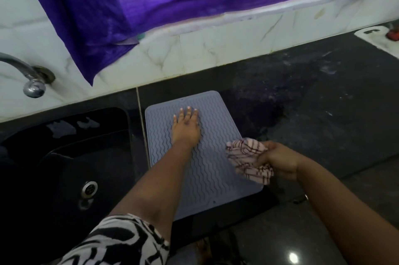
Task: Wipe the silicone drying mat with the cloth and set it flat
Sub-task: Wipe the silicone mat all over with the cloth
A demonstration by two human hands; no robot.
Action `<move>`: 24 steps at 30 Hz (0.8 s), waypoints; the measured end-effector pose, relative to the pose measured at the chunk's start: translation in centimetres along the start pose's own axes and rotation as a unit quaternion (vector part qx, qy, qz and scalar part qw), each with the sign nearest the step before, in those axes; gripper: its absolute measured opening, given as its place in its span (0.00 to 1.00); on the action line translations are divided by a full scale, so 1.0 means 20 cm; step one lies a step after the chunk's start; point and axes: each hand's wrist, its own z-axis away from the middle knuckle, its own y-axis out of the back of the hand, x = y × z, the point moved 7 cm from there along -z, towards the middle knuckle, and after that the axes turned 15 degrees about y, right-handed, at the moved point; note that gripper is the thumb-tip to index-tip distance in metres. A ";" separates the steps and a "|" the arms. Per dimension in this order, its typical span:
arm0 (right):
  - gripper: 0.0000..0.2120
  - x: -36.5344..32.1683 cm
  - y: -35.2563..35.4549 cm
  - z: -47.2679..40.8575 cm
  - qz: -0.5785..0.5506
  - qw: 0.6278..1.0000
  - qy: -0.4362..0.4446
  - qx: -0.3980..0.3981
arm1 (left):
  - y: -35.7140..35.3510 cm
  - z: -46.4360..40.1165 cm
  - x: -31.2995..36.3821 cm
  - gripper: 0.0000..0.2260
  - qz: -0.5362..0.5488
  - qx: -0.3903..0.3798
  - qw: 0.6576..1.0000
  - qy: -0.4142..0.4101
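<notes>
The grey silicone drying mat, ribbed with wavy lines, lies flat on the black countertop just right of the sink. My left hand rests palm down on the mat's far half, fingers spread, holding nothing. My right hand grips a bunched pink cloth with dark stripes. The cloth hangs over the mat's right edge, at about its middle.
A black sink with a metal drain lies left of the mat, under a chrome tap on the wall. A purple curtain hangs over the white tiled wall. The black countertop stretches right to a white board.
</notes>
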 end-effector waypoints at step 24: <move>0.25 -0.35 -0.16 -0.98 0.612 0.786 0.078 -0.042 | -0.12 -0.49 0.07 0.26 0.008 -0.003 1.000 0.018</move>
